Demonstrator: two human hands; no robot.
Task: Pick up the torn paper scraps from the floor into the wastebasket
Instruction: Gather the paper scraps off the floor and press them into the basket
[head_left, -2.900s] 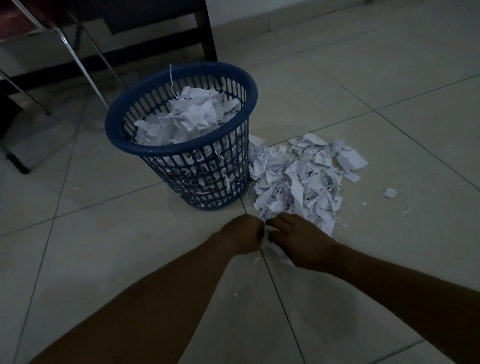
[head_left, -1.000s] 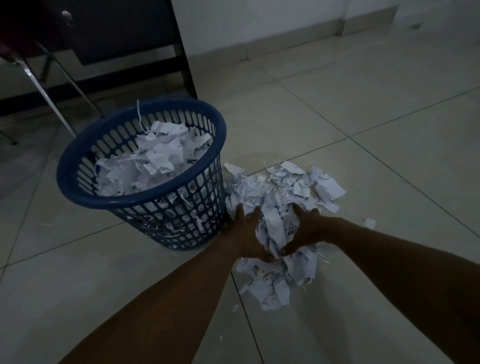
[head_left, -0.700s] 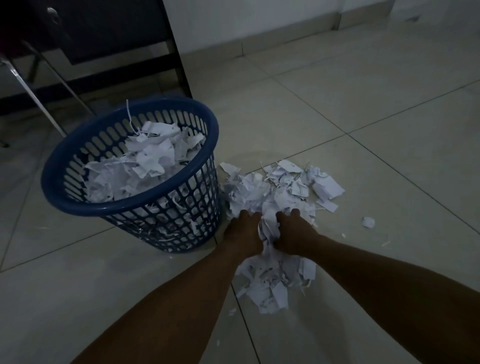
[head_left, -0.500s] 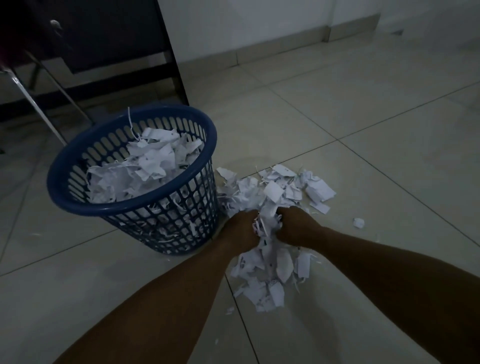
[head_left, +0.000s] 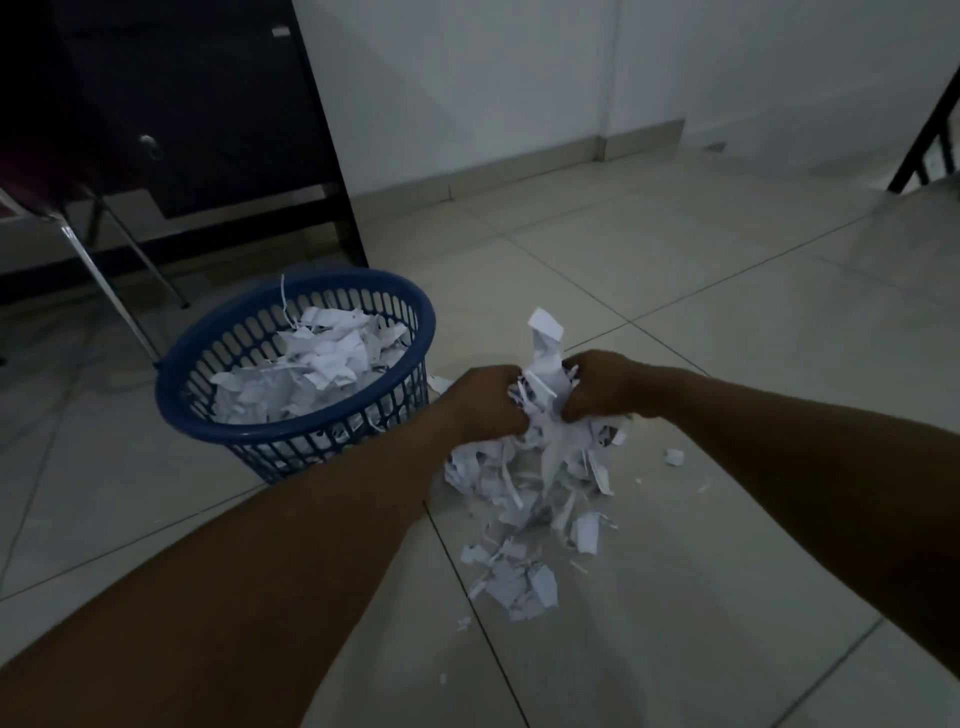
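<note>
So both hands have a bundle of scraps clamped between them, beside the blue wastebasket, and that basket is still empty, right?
Not empty. The head view shows the blue wastebasket already heaped with white scraps. The rest holds: the left hand and right hand clamp a bundle of scraps between them, beside it.

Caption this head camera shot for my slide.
Both hands, left and right, lift paper scraps beside a blue wastebasket.

Lying on the pale tiled floor (head_left: 701, 291): torn paper scraps (head_left: 524, 525), heaped just beside a blue wastebasket (head_left: 291, 436) standing upright.
</note>
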